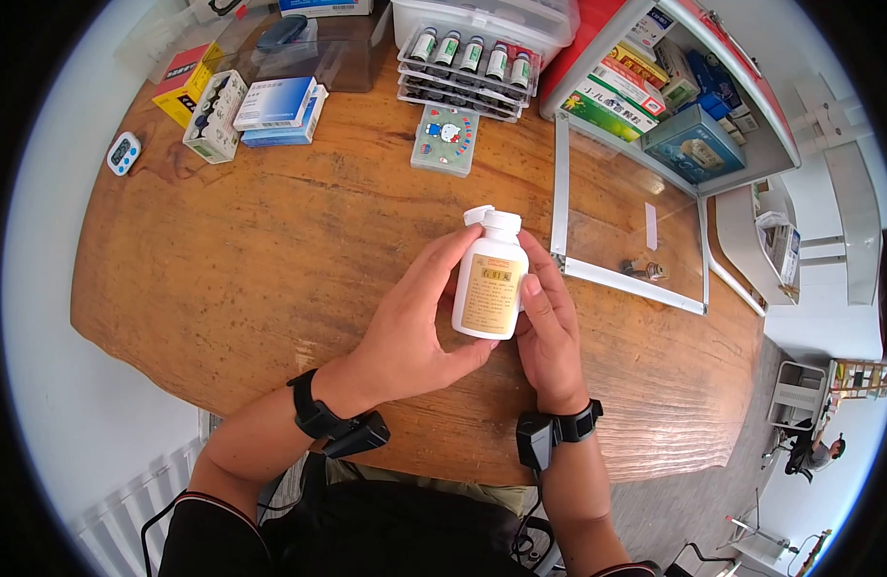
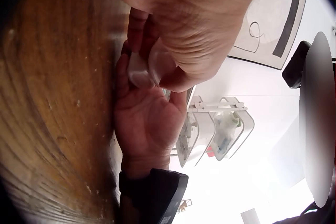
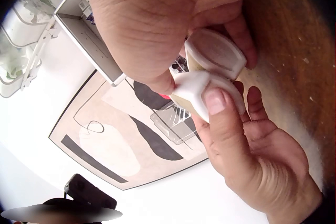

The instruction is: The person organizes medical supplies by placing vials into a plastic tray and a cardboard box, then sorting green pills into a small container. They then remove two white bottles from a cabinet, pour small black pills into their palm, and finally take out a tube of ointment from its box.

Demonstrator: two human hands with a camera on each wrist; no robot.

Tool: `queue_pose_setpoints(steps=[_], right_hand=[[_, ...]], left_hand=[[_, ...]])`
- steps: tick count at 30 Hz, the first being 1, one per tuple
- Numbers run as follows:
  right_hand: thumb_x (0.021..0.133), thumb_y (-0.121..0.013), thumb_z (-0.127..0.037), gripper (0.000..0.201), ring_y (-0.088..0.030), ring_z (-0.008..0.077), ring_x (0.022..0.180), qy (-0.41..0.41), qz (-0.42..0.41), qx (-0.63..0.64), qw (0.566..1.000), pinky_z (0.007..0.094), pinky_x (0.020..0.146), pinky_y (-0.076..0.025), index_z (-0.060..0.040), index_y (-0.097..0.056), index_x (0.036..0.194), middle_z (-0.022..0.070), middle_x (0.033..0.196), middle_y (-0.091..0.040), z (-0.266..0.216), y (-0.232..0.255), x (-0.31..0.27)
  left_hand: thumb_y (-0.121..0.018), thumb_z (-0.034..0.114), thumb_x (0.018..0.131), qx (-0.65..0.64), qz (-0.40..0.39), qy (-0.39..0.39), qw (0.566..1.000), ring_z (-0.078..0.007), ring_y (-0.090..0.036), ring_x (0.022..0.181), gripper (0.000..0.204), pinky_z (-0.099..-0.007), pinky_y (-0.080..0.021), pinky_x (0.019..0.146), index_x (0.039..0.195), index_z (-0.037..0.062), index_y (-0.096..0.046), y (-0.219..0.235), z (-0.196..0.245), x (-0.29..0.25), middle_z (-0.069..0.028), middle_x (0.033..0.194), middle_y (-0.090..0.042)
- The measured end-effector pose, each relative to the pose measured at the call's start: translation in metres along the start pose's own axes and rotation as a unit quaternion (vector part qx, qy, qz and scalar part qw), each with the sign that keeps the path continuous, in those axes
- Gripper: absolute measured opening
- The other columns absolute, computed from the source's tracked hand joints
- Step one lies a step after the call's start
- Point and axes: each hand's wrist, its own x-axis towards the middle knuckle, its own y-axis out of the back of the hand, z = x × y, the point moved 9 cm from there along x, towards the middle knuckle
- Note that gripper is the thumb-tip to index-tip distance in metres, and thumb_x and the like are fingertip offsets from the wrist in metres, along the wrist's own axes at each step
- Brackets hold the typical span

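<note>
Two white plastic medicine bottles are held together above the table. The front bottle stands upright with a gold printed label. Behind it in the head view, only the cap of the rear bottle shows. Both bases appear in the right wrist view, the rear bottle's hollowed base beside the front one's. My left hand grips from the left, index finger near the caps and thumb under the front base. With my right hand I hold the bottles from the right, thumb on the front bottle's side and fingers behind.
Ahead on the wooden table are a sticker-covered case and stacked vial trays. An open medicine cabinet stands right, its clear door low over the table. Medicine boxes and a timer lie left.
</note>
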Motion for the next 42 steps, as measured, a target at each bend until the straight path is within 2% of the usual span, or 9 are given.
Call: queue_pose_setpoints(steps=[5,7,8,10,17,19,32,42], right_hand=[[0.107,-0.051,-0.024,0.055,-0.047,0.0192,0.135,0.003,-0.003,0.001,1.000,0.0339,0.113,-0.038,-0.0016,-0.035,0.155,0.0115,0.149,-0.049,0.0000,-0.0014,-0.0006],[0.107,-0.051,-0.024,0.055,-0.047,0.0196,0.136,0.006,0.003,-0.001,1.000,0.0340,0.113,-0.037,-0.0016,-0.035,0.155,0.0118,0.149,-0.048,-0.0003,0.0004,-0.0004],[0.107,-0.051,-0.024,0.055,-0.047,0.0196,0.136,0.006,0.003,-0.001,1.000,0.0340,0.113,-0.037,-0.0016,-0.035,0.155,0.0118,0.149,-0.048,-0.0005,0.0004,0.0002],[0.107,-0.051,-0.024,0.055,-0.046,0.0200,0.137,0.009,-0.005,0.004,1.000,0.0340,0.114,-0.037,-0.0014,-0.035,0.155,0.0122,0.150,-0.048,-0.0015,-0.0009,0.0004],[0.107,-0.052,-0.020,0.054,-0.044,0.0209,0.139,-0.008,0.001,0.007,1.000,0.0350,0.115,-0.035,-0.0009,-0.034,0.155,0.0131,0.152,-0.046,0.0006,-0.0008,-0.0009],[0.107,-0.053,-0.020,0.055,-0.043,0.0219,0.140,-0.001,0.005,-0.008,1.000,0.0357,0.116,-0.034,-0.0008,-0.034,0.155,0.0134,0.153,-0.045,0.0001,0.0001,-0.0007],[0.106,-0.054,-0.020,0.056,-0.041,0.0222,0.142,0.005,-0.001,-0.033,0.999,0.0359,0.117,-0.033,-0.0008,-0.035,0.155,0.0136,0.155,-0.043,-0.0005,-0.0004,-0.0009],[0.107,-0.052,-0.022,0.054,-0.046,0.0203,0.137,0.006,0.004,-0.020,1.000,0.0346,0.114,-0.036,-0.0005,-0.036,0.154,0.0121,0.149,-0.049,0.0011,0.0003,-0.0016]], left_hand=[[-0.080,0.004,0.075,0.010,0.008,-0.014,1.000,-0.0256,-0.055,0.124,0.094,-0.0360,-0.051,0.097,0.156,0.0029,-0.031,0.0022,0.0040,0.0007,-0.0170,0.146,-0.044],[-0.076,0.005,0.074,-0.005,-0.005,0.008,1.000,-0.0331,-0.055,0.126,0.093,-0.0373,-0.052,0.095,0.155,0.0032,-0.030,0.0008,0.0008,0.0003,-0.0197,0.148,-0.043],[-0.076,0.005,0.074,-0.005,-0.005,0.008,1.000,-0.0331,-0.055,0.126,0.093,-0.0373,-0.052,0.095,0.155,0.0032,-0.030,0.0002,0.0002,0.0000,-0.0197,0.148,-0.043],[-0.074,0.001,0.073,-0.017,0.004,0.010,1.000,-0.0239,-0.055,0.119,0.092,-0.0353,-0.049,0.097,0.155,0.0020,-0.031,-0.0004,-0.0026,-0.0008,-0.0164,0.144,-0.045],[-0.071,-0.001,0.073,-0.003,0.009,-0.006,1.000,-0.0249,-0.055,0.123,0.093,-0.0361,-0.048,0.100,0.156,0.0020,-0.030,-0.0005,-0.0018,-0.0016,-0.0166,0.145,-0.044],[-0.066,0.001,0.072,-0.020,0.006,0.007,1.000,-0.0364,-0.050,0.132,0.089,-0.0403,-0.044,0.107,0.154,0.0006,-0.030,-0.0005,-0.0018,-0.0013,-0.0223,0.145,-0.044],[-0.063,0.001,0.073,-0.003,0.008,0.002,1.000,-0.0409,-0.046,0.137,0.088,-0.0427,-0.041,0.112,0.154,-0.0004,-0.029,0.0001,0.0000,-0.0013,-0.0247,0.148,-0.042],[-0.062,0.000,0.073,-0.006,0.017,-0.002,1.000,-0.0410,-0.046,0.138,0.088,-0.0427,-0.040,0.113,0.154,-0.0001,-0.029,-0.0004,-0.0010,-0.0020,-0.0240,0.148,-0.043]])
